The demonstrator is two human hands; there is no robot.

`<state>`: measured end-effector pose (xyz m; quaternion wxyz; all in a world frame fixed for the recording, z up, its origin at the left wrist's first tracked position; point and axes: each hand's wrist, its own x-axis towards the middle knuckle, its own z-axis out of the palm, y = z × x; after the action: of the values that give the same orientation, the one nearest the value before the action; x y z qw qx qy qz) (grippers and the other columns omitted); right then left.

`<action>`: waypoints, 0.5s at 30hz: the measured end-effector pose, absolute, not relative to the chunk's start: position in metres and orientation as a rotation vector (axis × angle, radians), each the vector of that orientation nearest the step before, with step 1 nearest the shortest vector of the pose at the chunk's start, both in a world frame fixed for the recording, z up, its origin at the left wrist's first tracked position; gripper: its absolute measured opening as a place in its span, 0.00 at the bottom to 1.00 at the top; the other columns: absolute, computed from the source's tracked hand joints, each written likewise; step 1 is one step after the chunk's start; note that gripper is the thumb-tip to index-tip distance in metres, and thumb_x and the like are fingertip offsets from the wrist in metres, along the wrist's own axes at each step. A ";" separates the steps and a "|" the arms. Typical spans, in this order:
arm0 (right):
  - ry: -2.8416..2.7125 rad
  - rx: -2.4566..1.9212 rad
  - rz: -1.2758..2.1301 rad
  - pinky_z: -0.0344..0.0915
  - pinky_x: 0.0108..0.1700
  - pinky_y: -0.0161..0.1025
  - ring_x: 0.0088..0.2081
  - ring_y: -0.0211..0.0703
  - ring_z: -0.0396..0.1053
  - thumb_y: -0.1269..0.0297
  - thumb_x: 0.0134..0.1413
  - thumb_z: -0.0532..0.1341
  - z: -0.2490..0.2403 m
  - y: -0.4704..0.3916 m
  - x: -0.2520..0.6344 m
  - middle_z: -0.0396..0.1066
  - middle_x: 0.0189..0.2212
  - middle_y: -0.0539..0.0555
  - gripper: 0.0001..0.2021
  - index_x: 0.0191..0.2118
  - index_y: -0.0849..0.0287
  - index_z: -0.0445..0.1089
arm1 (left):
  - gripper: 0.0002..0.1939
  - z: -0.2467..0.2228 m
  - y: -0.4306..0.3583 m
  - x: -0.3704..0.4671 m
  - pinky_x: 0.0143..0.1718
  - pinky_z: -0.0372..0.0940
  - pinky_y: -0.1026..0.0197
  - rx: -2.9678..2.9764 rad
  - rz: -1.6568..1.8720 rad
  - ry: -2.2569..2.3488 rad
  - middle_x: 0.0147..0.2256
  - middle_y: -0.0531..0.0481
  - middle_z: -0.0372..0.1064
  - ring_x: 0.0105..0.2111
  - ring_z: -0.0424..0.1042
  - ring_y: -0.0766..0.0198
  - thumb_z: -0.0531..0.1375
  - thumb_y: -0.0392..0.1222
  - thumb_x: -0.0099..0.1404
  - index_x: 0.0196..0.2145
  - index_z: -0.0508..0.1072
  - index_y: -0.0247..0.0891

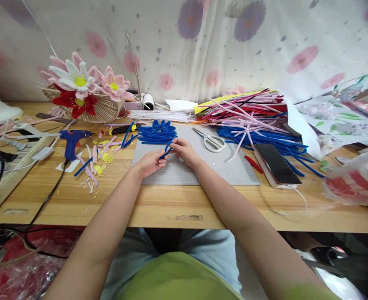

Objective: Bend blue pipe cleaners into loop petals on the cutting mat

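Note:
Over the grey cutting mat (234, 173), a bent blue fuzzy stem (166, 150) is held between both hands. My left hand (152, 163) pinches its lower part, fingers closed. At its upper end, the fingertips of my right hand (184, 151) are pressed together on it. Just behind the hands lies a bundle of blue stems (157, 135), with looped blue pieces (162, 126) on its back edge. Scissors (211, 141) with white handles rest on the mat to the right.
Blue glue gun (71, 141) and scraps at left, beside a power strip (18, 166). Fuzzy flowers (80, 81) stand back left. Piled coloured stems (246, 112), a phone (277, 163), a red piece (253, 164) and a plastic-wrapped tub (355, 181) are at right.

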<state>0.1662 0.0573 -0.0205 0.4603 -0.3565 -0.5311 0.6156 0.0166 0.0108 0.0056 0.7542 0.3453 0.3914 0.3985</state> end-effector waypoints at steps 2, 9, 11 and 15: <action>-1.282 -0.857 1.540 0.41 0.17 0.28 0.16 0.28 0.53 0.57 0.38 0.64 -0.021 0.058 0.167 0.57 0.14 0.42 0.13 0.27 0.59 0.61 | 0.05 0.004 0.010 0.016 0.19 0.56 0.72 0.770 0.888 0.872 0.24 0.51 0.61 0.19 0.57 0.76 0.57 0.35 0.60 0.30 0.72 0.30; -1.219 -0.860 1.604 0.42 0.16 0.29 0.15 0.26 0.50 0.57 0.36 0.66 -0.024 0.062 0.171 0.59 0.15 0.42 0.15 0.27 0.60 0.64 | 0.08 -0.005 0.011 0.024 0.25 0.67 0.64 0.930 0.907 1.039 0.23 0.50 0.66 0.21 0.69 0.69 0.58 0.39 0.61 0.31 0.71 0.30; -1.202 -0.865 1.628 0.43 0.16 0.28 0.14 0.26 0.51 0.54 0.36 0.66 -0.022 0.061 0.171 0.60 0.15 0.43 0.16 0.26 0.60 0.63 | 0.08 -0.004 0.010 0.026 0.24 0.68 0.64 0.955 0.903 1.082 0.24 0.49 0.68 0.23 0.72 0.66 0.58 0.40 0.60 0.31 0.71 0.30; -1.212 -0.887 1.618 0.44 0.16 0.28 0.14 0.26 0.51 0.52 0.35 0.67 -0.018 0.058 0.171 0.60 0.14 0.43 0.18 0.25 0.61 0.63 | 0.08 -0.003 0.010 0.028 0.26 0.69 0.63 0.988 0.901 1.116 0.27 0.45 0.72 0.26 0.74 0.63 0.59 0.40 0.59 0.31 0.72 0.30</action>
<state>0.1708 0.0575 -0.0177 0.4501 -0.3587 -0.4902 0.6545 0.0278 0.0096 -0.0030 0.6443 0.4340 0.4899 0.3956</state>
